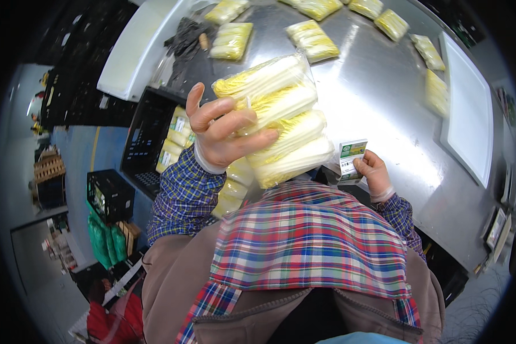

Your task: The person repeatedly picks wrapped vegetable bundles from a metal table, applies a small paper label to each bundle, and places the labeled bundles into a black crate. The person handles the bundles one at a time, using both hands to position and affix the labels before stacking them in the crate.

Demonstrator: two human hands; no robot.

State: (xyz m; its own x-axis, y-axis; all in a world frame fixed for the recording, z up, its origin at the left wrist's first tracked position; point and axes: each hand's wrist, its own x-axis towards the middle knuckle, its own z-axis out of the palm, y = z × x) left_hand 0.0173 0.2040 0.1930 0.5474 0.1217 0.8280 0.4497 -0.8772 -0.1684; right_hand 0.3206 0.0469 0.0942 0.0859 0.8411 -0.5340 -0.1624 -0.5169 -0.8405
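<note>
My left hand (223,129), in a thin clear glove, holds a plastic-wrapped pack of napa cabbage hearts (284,116) tilted in front of my chest. Several fingers lie across the side of the pack that faces me; part of its far side is hidden. Low on the right, my gloved right hand (375,172) pinches a strip of printed green-and-white labels (351,161) near the table edge. Beside my left forearm stands a black plastic crate (139,142) with labelled cabbage packs (172,148) inside. Further wrapped packs (232,189) show partly behind my left sleeve.
On the stainless steel table (382,86) lie several wrapped cabbage packs (313,41) along the far side. A white tray (468,112) stands at right, a white bin (144,47) at upper left, near a crumpled black plastic bag (187,38). A person in red (116,318) is at lower left.
</note>
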